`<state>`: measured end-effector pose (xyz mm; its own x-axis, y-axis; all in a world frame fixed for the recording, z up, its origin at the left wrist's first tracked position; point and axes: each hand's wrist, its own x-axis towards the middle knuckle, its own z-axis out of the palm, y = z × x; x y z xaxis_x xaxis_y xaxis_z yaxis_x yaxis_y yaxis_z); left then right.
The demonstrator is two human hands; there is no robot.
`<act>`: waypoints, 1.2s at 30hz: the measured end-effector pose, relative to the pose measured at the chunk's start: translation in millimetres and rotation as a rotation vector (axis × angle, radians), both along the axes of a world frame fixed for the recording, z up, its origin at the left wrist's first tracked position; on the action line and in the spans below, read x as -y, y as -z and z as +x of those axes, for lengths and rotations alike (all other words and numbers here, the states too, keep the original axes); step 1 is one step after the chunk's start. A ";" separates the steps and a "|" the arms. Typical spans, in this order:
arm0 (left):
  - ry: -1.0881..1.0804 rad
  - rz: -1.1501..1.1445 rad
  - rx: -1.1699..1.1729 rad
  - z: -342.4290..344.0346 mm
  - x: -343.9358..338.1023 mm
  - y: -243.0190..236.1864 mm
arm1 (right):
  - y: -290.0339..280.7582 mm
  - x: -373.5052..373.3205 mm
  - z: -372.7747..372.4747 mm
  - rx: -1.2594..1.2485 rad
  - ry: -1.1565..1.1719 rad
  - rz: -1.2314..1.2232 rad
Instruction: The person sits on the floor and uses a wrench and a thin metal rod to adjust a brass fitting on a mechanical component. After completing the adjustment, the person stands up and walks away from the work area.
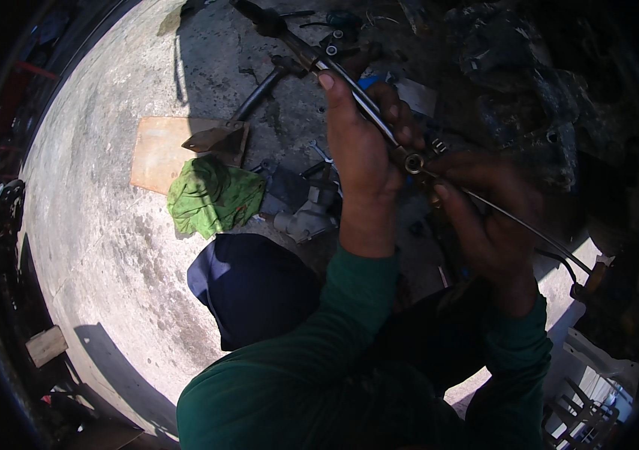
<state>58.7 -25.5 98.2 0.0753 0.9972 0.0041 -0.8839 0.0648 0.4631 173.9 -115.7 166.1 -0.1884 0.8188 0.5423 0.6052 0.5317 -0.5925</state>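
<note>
My left hand is closed round a shiny metal shaft that slants from the upper left down to the right. A darker, thicker part forms its far end, and at the near end sits a ring-shaped eye. Beside that eye, my right hand pinches a long thin metal rod. One end of the rod meets the ring; the other runs to the lower right, toward a brownish piece in shadow. Whether the rod enters the ring I cannot tell.
On the concrete floor lie a hammer, a wooden board, a green rag and a grey metal casting. Dark machine parts fill the shaded right side. A wood block lies at the far left.
</note>
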 end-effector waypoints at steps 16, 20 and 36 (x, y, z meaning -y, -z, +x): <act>-0.048 0.027 -0.084 4.2 3.6 -3.8 | -6.3 2.4 1.3 0.038 0.024 -0.043; -0.074 0.049 -0.067 6.3 4.6 -3.9 | -8.4 2.4 2.6 -0.010 0.030 -0.097; -0.113 0.023 0.010 6.5 6.3 -6.3 | -5.0 2.0 0.5 -0.059 0.027 -0.046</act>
